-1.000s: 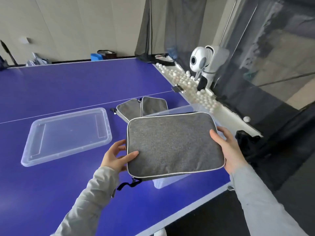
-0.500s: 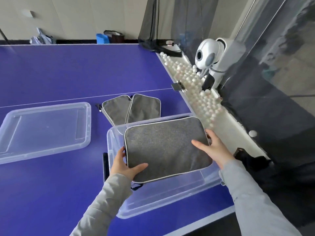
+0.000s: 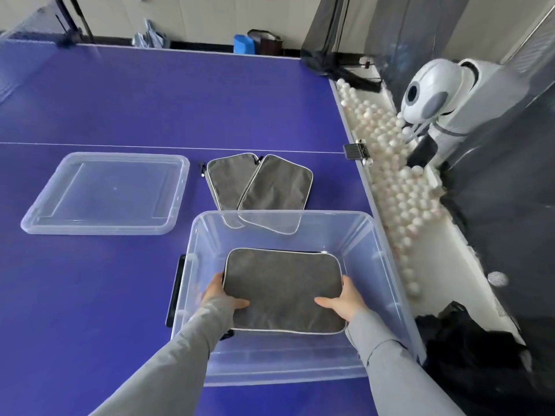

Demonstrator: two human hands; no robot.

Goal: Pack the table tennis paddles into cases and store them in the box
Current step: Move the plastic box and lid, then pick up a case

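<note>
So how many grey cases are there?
3: one case in the box, held by left hand and right hand; two cases overlapping on the table behind. Others may hide underneath.

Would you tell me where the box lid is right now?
Head view: the lid lies flat on the blue table, left of the two grey cases and the clear box.

Blue table tennis table (image 3: 150, 100), white line across it left to right. Along its right edge: white trough (image 3: 450, 235) full of white balls (image 3: 387, 163), white ball machine (image 3: 429, 94) just right of it. Small clamp (image 3: 356, 151) on the table's right edge, beside the balls. Black netting (image 3: 339, 67) far right. Black cloth (image 3: 468, 343) heaped near right. Blue block (image 3: 241, 44) by the far wall.
</note>
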